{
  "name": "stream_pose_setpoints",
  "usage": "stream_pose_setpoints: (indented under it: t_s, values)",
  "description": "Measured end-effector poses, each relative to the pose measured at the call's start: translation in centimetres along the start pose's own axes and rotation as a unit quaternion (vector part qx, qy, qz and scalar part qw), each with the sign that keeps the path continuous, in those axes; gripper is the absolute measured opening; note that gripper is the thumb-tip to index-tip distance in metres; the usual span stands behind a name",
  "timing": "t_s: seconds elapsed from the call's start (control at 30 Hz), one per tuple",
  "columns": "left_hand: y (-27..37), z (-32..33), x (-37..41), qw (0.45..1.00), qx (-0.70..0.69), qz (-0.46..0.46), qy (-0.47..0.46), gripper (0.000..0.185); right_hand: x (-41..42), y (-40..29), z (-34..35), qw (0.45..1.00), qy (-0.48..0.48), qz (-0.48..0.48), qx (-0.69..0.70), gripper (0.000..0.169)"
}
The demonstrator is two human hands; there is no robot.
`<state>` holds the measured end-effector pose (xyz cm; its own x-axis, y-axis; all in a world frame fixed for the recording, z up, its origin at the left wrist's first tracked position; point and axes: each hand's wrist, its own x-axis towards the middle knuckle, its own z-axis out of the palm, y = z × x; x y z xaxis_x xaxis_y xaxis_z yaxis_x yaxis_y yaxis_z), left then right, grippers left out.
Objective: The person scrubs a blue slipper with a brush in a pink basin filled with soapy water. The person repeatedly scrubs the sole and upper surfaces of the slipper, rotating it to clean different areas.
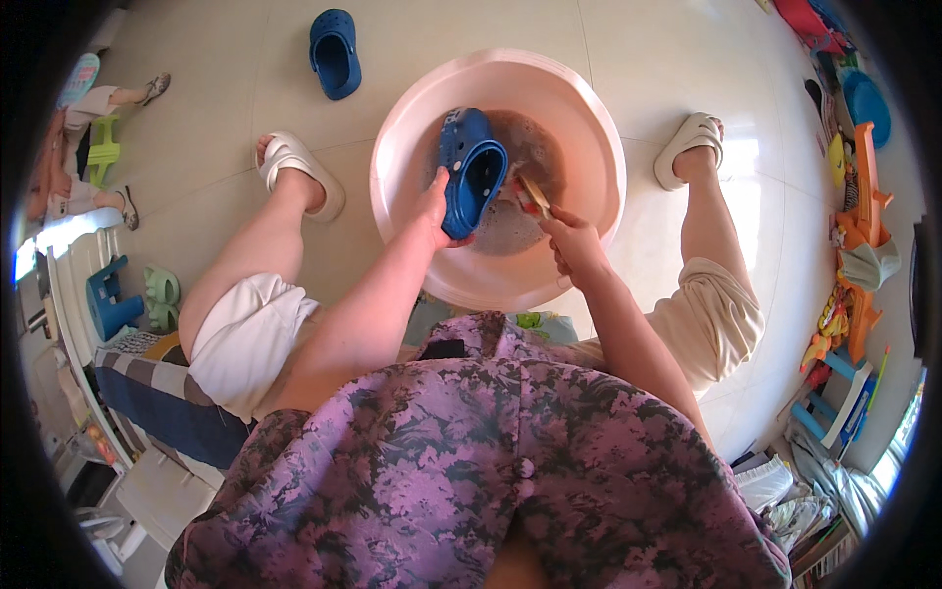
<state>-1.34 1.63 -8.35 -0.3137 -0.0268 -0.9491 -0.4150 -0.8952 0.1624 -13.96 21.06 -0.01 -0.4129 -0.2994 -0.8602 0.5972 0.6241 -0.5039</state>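
My left hand [436,213] grips a blue foam clog [462,154] by its heel end, its opening turned up and towards the right. The clog is held over a pale pink plastic basin [600,213] with murky, sudsy water [508,235] at the bottom. In my right hand [574,239] is a small scrub brush [535,196] with a tan handle or back and some red on it. The brush is just right of the clog, apart from it, above the water. A matching blue clog [335,59] rests on the floor beyond the basin, to the left.
My sandalled feet [302,173] flank the basin on the tiled floor [515,22]. At far left another person's legs [96,199] show beside a green stool [104,151]. A blue stool [110,298] stands nearer. Toys, including an orange plastic piece [868,184], line the right wall.
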Motion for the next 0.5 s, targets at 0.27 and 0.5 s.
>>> stream_pose_setpoints:
  t_s: [0.27, 0.5]
  values:
    - [-0.5, 2.1, -1.4, 0.995, -0.058, -0.01, -0.084, 0.065, 2.4, 0.7, 5.9, 0.959, -0.002, -0.249, -0.138, 0.05]
    - [-1.3, 2.0, -0.1, 0.993, -0.062, -0.018, -0.102, 0.066, 8.6, -1.6, 7.7, 0.889, 0.036, -0.273, -0.367, 0.055]
